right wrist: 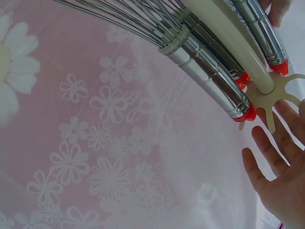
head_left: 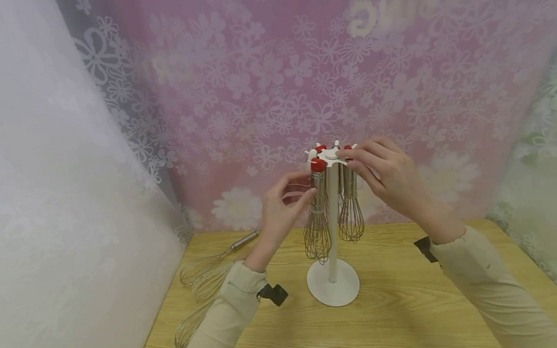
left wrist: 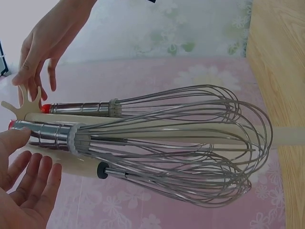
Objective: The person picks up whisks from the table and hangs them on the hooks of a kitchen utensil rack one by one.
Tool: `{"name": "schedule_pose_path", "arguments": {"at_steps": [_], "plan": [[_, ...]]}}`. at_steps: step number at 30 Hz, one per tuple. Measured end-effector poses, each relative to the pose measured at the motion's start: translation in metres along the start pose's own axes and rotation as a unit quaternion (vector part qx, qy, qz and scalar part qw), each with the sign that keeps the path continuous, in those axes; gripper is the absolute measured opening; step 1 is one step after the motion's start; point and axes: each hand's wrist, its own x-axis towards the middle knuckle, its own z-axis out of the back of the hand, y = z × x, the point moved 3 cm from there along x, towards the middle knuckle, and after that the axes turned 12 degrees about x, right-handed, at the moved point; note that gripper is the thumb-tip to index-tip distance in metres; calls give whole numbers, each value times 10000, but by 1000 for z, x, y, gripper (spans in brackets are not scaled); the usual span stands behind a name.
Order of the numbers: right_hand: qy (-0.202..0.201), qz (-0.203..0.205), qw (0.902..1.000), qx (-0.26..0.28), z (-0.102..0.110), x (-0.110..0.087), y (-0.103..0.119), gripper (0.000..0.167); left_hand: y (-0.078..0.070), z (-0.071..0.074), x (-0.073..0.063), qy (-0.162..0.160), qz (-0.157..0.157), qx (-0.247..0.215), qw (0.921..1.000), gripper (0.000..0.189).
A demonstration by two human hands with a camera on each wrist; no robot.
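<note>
A white whisk stand point(head_left: 331, 224) holds several hanging whisks, wire loops downward. My left hand point(head_left: 280, 203) is at the front left whisk point(head_left: 318, 193), which has a steel handle and red end cap. The left thumb lies on its handle point(left wrist: 45, 135) while the other fingers reach behind it, loosely bent. With thumb and fingertips, my right hand point(head_left: 388, 172) holds the stand's notched top point(right wrist: 267, 98). A second red-capped whisk point(head_left: 352, 212) hangs below the right fingers. Behind the front whisk, a cream-handled whisk point(left wrist: 78, 164) is partly hidden.
Loose whisks, one of them a steel-handled whisk point(head_left: 244, 240), lie on the wooden table point(head_left: 401, 305) at the left, partly covered by the left sleeve. The stand's round base point(head_left: 334, 295) rests near mid-table. A flowered pink curtain point(head_left: 254, 90) hangs behind.
</note>
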Motion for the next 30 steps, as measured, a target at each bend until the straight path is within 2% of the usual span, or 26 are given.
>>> {"name": "schedule_pose_path", "arguments": {"at_steps": [8, 17, 22, 26, 30], "plan": [[-86, -2, 9999, -113, 0, 0, 2, 47, 14, 11, -3, -243, 91, 161, 9995, 26], [-165, 2, 9990, -416, -3, 0, 6, 48, 36, 24, -13, -408, 426, 85, 9982, 24], [-323, 182, 9968, -704, -7, 1, 9, 45, 27, 34, -22, -425, 588, 160, 9972, 22], [-372, 156, 9970, -658, -8, 0, 9, 46, 22, 42, -29, -423, 727, 244, 9962, 20], [-328, 13, 9985, -436, -7, 0, 7, 47, 47, 44, -33, -444, 790, 226, 9956, 22]]}}
